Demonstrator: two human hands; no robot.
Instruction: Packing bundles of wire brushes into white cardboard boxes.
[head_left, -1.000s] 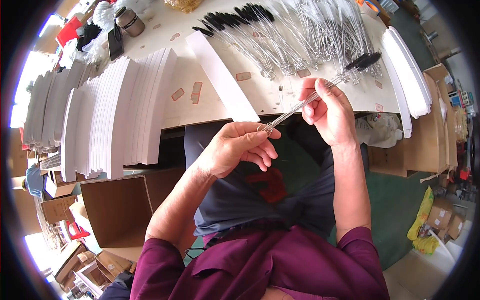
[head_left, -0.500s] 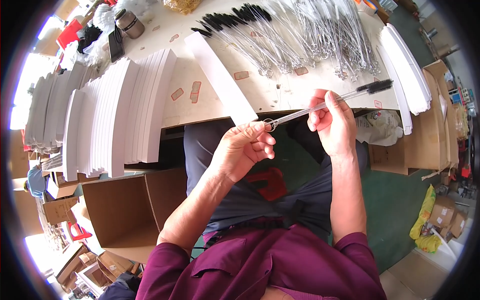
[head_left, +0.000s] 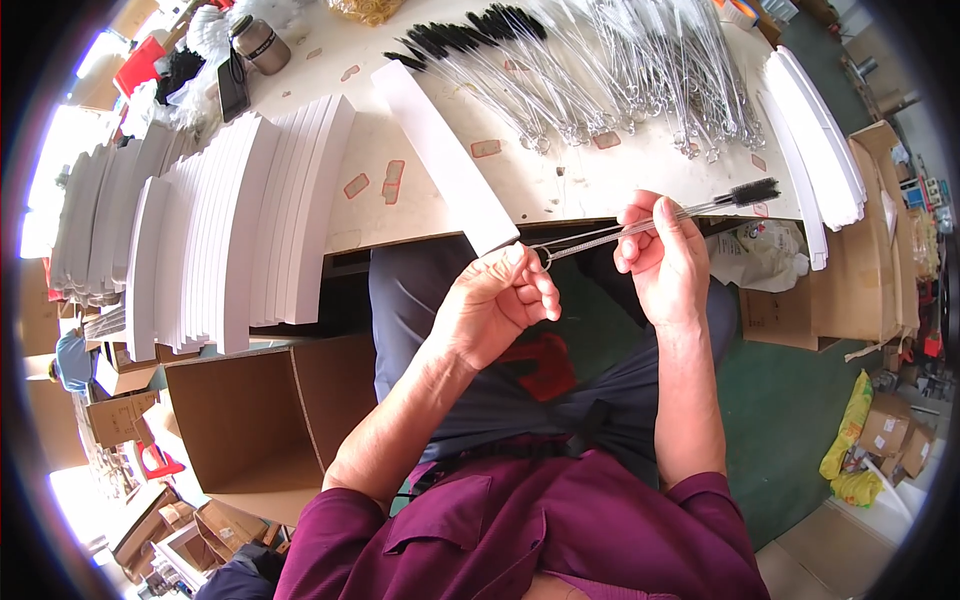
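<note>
The left hand (head_left: 505,300) grips the ring ends (head_left: 546,258), the right hand (head_left: 662,265) the shafts (head_left: 592,243) — slim, black-bristled brushes (head_left: 754,192).

Shiny metal wire stems (head_left: 588,245), rough black bristles (head_left: 755,191), smooth white card box (head_left: 445,158), matt brown cardboard carton (head_left: 235,415)

Red-bordered paper labels (head_left: 394,181) on the flat off-white tabletop (head_left: 325,82) and a squat grey-brown bottle (head_left: 260,46) are apparently bearing illegible print.

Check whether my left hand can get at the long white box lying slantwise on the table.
Probably yes: the long white box has its near end close by your left hand, with nothing visibly in between, though the fingers are occupied with wire brushes.
</note>
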